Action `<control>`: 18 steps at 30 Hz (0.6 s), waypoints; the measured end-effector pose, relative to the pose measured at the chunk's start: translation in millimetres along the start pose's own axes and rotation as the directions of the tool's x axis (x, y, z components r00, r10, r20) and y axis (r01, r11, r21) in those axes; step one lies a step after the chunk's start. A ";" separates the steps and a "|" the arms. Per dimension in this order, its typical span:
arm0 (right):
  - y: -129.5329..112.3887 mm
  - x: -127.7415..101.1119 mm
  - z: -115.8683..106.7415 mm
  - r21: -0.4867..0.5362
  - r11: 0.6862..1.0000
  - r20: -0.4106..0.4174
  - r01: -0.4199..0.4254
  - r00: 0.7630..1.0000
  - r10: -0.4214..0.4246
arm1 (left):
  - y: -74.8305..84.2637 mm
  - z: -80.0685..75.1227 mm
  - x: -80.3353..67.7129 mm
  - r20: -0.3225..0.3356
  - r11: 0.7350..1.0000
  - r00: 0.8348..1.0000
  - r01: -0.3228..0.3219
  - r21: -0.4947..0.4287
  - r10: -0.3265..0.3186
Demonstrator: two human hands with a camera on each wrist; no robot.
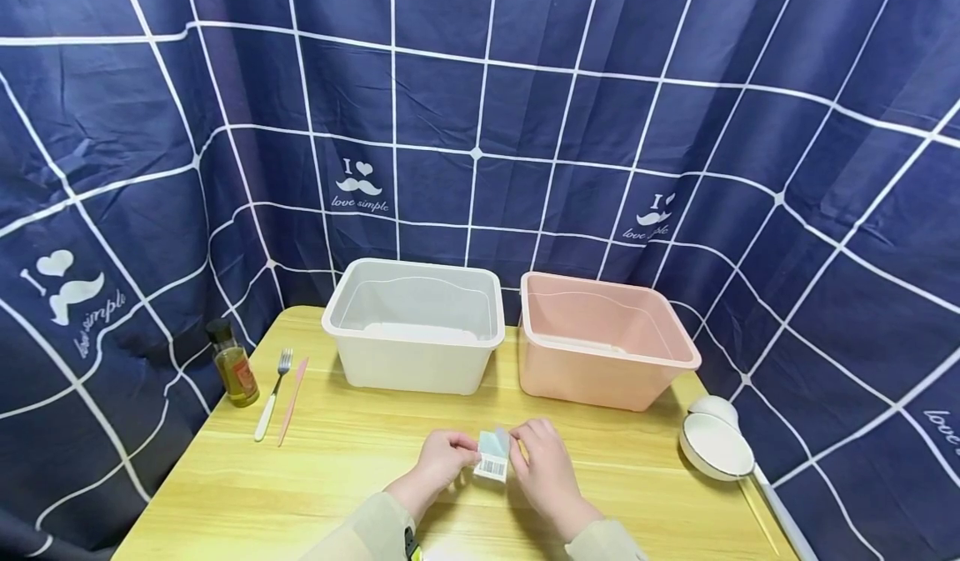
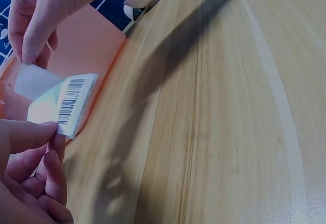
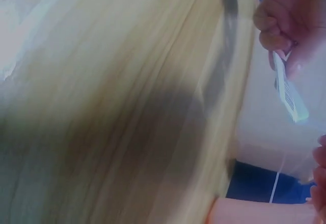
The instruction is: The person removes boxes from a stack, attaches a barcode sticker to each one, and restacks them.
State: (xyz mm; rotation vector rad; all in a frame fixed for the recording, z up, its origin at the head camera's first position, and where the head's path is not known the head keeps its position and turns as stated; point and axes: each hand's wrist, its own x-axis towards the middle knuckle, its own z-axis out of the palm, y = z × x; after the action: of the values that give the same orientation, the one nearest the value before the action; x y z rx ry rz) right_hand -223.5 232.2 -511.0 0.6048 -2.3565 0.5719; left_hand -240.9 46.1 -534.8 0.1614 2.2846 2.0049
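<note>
A small white packet with a printed barcode is held over the table, a pale blue-green part showing above its label. My left hand pinches one edge of it between thumb and fingers. From the other side, my right hand pinches a thin translucent flap that stands away from the barcode face, as the left wrist view shows. In the right wrist view the packet appears nearly edge-on in the left hand, and only the fingertips of the right hand show.
Behind the hands stand a white bin and a pink bin. At the left lie a fork and a pink knife-like utensil, beside a bottle of yellowish liquid. White ladle-like bowls rest at the table's right edge.
</note>
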 end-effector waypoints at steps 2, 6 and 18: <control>0.2 -0.3 -0.1 0.010 1.000 -0.021 -0.018 1.000 0.018 | -1.0 0.8 0.2 -0.010 1.000 1.000 -0.001 -0.002 0.001; 1.8 -0.3 -0.8 0.023 0.999 -0.066 -0.038 0.997 0.039 | -2.4 1.9 0.7 -0.024 1.000 1.000 0.012 0.003 -0.012; 7.7 -0.4 -3.7 0.011 0.999 -0.109 -0.051 0.993 0.052 | -10.8 5.5 4.4 -0.111 0.983 0.994 0.035 0.181 -0.014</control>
State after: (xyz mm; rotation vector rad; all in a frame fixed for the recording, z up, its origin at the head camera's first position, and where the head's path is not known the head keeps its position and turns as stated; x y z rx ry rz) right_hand -225.7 240.4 -510.5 0.5048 -2.2727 0.6225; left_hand -244.6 50.7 -546.2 0.0367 2.5243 1.8340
